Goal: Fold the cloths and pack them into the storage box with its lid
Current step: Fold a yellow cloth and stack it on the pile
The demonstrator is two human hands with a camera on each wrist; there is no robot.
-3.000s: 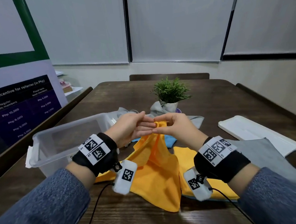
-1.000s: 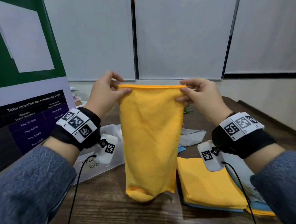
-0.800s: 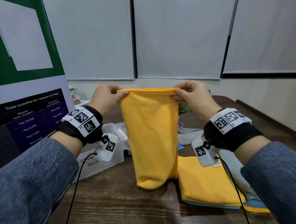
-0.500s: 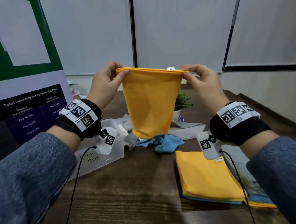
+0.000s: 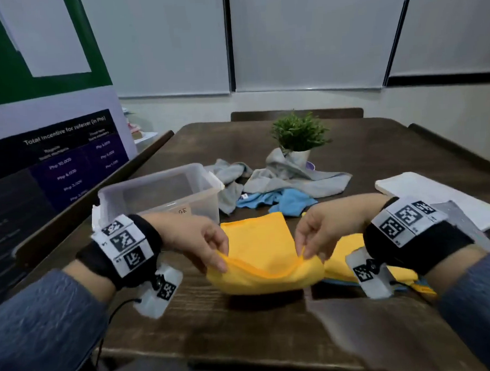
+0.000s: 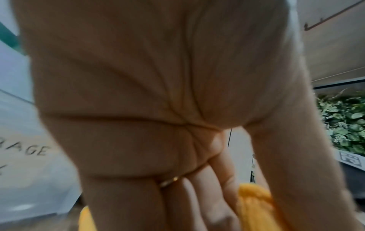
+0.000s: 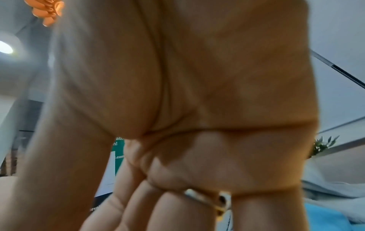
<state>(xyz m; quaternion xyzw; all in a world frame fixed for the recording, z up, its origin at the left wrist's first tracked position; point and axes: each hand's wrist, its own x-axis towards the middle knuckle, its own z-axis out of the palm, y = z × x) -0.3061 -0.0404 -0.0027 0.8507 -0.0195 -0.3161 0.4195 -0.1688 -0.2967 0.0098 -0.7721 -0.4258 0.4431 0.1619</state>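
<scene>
we are holding both forearms low and forward, palms down; our left hand (image 5: 194,240) and right hand (image 5: 331,228) are each pinching with thumb and fingers curled downward, wrists level.

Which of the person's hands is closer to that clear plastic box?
The left. The left hand sits just in front of the storage box, pinching the yellow cloth's near edge. The right hand pinches the same edge farther right, across the cloth from the box.
</scene>
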